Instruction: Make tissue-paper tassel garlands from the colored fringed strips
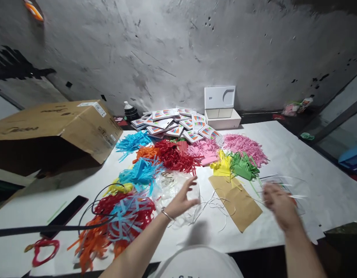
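Note:
My left hand (182,199) reaches over a crumpled clear plastic bag (169,189), its fingers apart and nothing in them. At the right, my right hand (278,202) is smeared by motion, its fingers curled closed. Blurred white string (295,185) streaks out beside that hand and seems held in it. Under and beyond this hand lies a flat clear packet (300,206), partly hidden. Between the hands are loose white strings (214,204) and a brown paper piece (243,208). Green fringed paper (243,166) and yellow fringed paper (221,164) lie just above it.
Fringed paper in red (174,156), pink (244,148), blue (140,172) and orange (91,241) covers much of the white table (296,154). Behind stand several packaged cards (166,123) and a white box (223,119). A carton (65,127), phone (65,216) and black cable (51,229) occupy the left.

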`<action>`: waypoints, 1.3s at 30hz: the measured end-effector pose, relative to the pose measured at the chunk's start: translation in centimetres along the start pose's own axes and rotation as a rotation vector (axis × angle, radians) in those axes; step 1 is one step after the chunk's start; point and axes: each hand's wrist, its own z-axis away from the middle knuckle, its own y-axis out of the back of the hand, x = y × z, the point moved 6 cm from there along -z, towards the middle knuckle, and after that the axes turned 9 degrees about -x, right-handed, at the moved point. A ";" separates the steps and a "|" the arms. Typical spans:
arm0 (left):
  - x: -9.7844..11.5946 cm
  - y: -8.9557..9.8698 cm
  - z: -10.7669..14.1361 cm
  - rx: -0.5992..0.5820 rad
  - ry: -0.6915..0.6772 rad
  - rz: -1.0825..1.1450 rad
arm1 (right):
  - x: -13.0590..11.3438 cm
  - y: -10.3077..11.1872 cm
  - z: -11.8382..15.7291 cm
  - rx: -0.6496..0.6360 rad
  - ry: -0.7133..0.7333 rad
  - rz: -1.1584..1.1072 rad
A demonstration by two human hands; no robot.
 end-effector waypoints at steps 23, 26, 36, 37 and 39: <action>-5.5 1.0 15.3 0.561 0.323 1.077 | 22.9 -21.0 2.6 -0.790 -0.218 0.828; -5.7 0.9 14.9 0.568 0.297 1.091 | 19.8 -16.2 0.2 -0.749 -0.257 0.763; -3.6 -1.8 9.1 0.310 0.269 1.053 | 6.7 14.2 -9.1 0.217 -0.277 1.374; -3.1 -2.2 8.3 0.274 0.267 1.034 | 6.7 12.1 -8.4 0.153 -0.224 1.376; -2.4 -3.1 6.8 0.225 0.261 0.971 | 7.7 4.4 -5.8 -0.113 -0.088 1.209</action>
